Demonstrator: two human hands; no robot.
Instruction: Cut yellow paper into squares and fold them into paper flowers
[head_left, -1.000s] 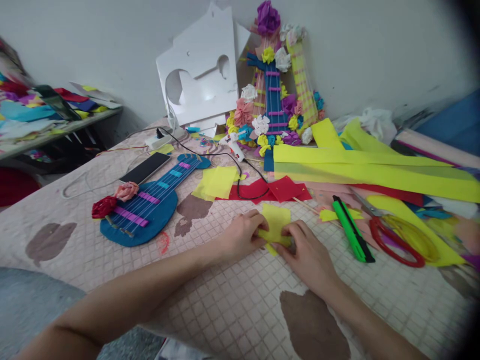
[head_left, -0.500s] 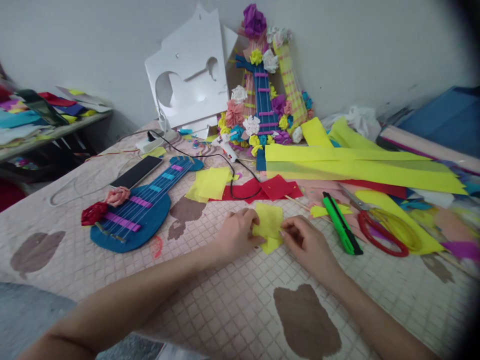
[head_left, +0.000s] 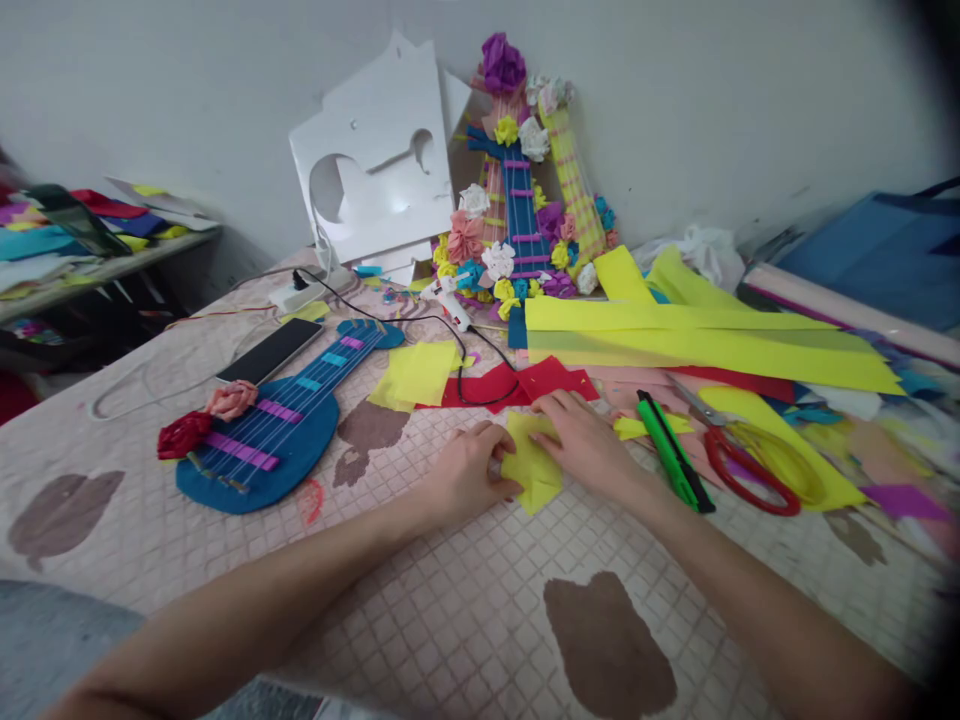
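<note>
A small yellow paper piece point(head_left: 531, 470) lies on the patterned tablecloth point(head_left: 465, 620) in front of me. My left hand point(head_left: 466, 472) pinches its left edge with closed fingers. My right hand point(head_left: 589, 445) rests on top of the paper's right side, fingers bent and pressing down on it. Just right of that hand lies a green utility knife point(head_left: 670, 452), and beyond it red-handled scissors point(head_left: 739, 455).
A blue felt guitar point(head_left: 281, 425) with paper roses and a phone point(head_left: 271, 350) lie at left. Red paper point(head_left: 525, 382), yellow sheets point(head_left: 705, 335), a glue gun point(head_left: 450, 298) with its cable and upright decorated guitars point(head_left: 525, 200) fill the back. A shelf of coloured paper point(head_left: 82, 235) stands far left.
My right hand has slid forward and up over the yellow paper, covering its right part. My left hand has kept its hold on the left edge.
</note>
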